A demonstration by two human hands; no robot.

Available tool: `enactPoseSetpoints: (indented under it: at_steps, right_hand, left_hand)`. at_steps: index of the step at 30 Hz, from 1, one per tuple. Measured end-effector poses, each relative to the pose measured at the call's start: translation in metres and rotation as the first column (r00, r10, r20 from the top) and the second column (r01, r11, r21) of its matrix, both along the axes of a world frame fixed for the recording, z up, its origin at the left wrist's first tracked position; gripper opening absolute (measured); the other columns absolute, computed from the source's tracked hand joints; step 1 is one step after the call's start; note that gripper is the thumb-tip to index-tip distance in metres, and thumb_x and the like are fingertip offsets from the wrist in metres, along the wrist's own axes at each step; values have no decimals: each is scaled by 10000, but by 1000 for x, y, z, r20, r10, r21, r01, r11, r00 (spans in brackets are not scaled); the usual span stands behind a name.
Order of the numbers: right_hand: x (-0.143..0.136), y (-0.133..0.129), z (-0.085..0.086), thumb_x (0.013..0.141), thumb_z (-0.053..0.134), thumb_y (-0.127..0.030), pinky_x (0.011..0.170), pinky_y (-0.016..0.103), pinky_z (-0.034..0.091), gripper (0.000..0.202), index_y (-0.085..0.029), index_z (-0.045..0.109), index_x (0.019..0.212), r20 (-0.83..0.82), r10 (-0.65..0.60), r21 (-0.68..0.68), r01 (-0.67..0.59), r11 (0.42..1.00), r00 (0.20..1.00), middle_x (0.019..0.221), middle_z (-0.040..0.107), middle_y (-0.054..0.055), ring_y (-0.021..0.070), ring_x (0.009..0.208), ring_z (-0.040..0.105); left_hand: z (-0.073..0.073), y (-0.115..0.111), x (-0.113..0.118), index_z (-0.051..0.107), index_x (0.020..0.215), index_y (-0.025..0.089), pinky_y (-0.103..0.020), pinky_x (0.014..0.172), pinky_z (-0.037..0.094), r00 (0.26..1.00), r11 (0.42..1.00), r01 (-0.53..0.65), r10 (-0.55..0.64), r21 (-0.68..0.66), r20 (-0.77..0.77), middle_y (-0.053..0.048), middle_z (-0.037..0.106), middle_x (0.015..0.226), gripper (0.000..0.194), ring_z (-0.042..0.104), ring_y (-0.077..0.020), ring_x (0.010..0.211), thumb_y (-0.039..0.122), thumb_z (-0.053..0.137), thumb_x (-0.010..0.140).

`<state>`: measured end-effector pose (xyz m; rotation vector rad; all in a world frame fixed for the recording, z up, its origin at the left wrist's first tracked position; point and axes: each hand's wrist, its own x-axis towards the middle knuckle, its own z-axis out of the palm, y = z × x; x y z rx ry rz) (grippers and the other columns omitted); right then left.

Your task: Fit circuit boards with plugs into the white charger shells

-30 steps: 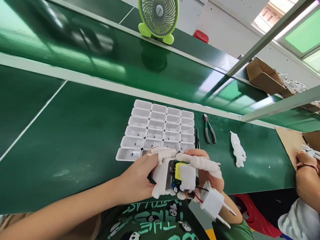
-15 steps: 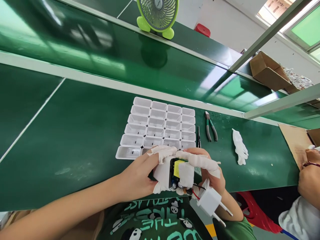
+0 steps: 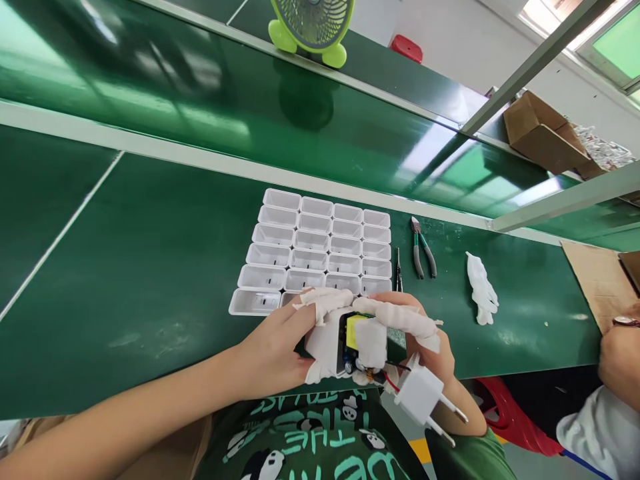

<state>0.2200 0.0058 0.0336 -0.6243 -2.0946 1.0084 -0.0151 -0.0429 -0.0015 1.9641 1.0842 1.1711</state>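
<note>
The circuit board (image 3: 352, 333) sits at the lower centre of the frame, at the mouth of a white housing (image 3: 323, 343). The left hand (image 3: 285, 348) is closed around that housing; the right hand (image 3: 431, 353), fingers curled, holds the board's side, though its exact contact is hidden. A tilted push could catch the board on the housing's rim, and loose finger wraps (image 3: 407, 319) might snag on components. Right of the board, a red wire (image 3: 391, 382) and black wire (image 3: 399, 365) lead to the plug (image 3: 421, 393); its weight, if unsupported, could strain their joints. Above stand white cases (image 3: 345, 246); cutters (image 3: 417, 233) lie right of them.
</note>
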Motion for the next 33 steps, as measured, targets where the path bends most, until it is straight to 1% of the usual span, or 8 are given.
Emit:
enactPoseSetpoints:
  at_steps: [5,9,15,21,25,29,31,33]
  right_hand:
    - [-3,1,-1,942,702,-315,944,461,646,551,-308,540,1468,-39,-2,15,3,1000,999,1287,660,117,310,1155,693]
    - [-2,0,-2,941,696,-320,935,451,651,567,-312,525,1481,-30,4,-2,-4,1000,1000,1307,651,112,311,1177,683]
    - [1,1,-4,962,675,-307,1003,487,630,564,-350,515,1501,-36,24,-49,-26,998,999,1357,636,97,319,1198,680]
    - [0,3,-3,968,663,-306,967,521,642,566,-340,503,1510,-36,44,-22,-45,999,998,1354,653,113,334,1185,686]
    - [1,3,-5,947,687,-297,1003,528,621,609,-362,480,1517,-10,47,-46,-48,998,999,1360,647,102,336,1223,663]
    - [1,3,2,960,660,-327,992,498,626,599,-346,465,1525,89,24,50,-29,998,996,1304,690,86,334,1196,680]
    - [0,1,9,988,617,-351,954,476,641,554,-342,471,1523,141,-37,140,17,990,989,1255,718,83,327,1162,696]
    - [0,-7,14,991,613,-383,926,487,645,560,-312,474,1528,165,-93,225,54,973,982,1249,730,111,349,1162,694]
  left_hand:
    - [3,1,-1,392,1561,242,-403,1000,594,999,999,36,-36,0,21,-116,727,1238,704,707,-285,1130,308,714,939]
    - [7,1,-1,385,1559,255,-400,1005,593,998,998,53,-52,-21,20,-118,717,1268,696,710,-276,1137,287,707,943]
    - [5,0,-2,388,1564,260,-437,1009,597,999,997,47,-46,-56,15,-127,671,1378,739,697,-319,1178,272,727,907]
    - [7,1,-2,416,1542,258,-428,1010,594,1000,999,31,-31,-34,-3,-134,684,1346,735,725,-299,1116,277,760,893]
    - [9,1,-2,426,1525,245,-431,1016,587,999,998,31,-32,-59,-13,-138,676,1349,698,721,-292,1106,291,743,905]
    - [9,1,-2,442,1515,254,-442,1017,585,999,997,34,-35,-66,-14,-136,681,1335,670,718,-294,1100,280,728,910]
    - [8,0,-1,438,1521,259,-429,998,595,999,998,36,-36,-49,-2,-130,695,1317,706,725,-295,1084,268,750,887]
    - [7,0,0,417,1534,260,-416,986,600,999,999,38,-38,-29,-2,-123,702,1310,757,732,-294,1074,255,770,865]
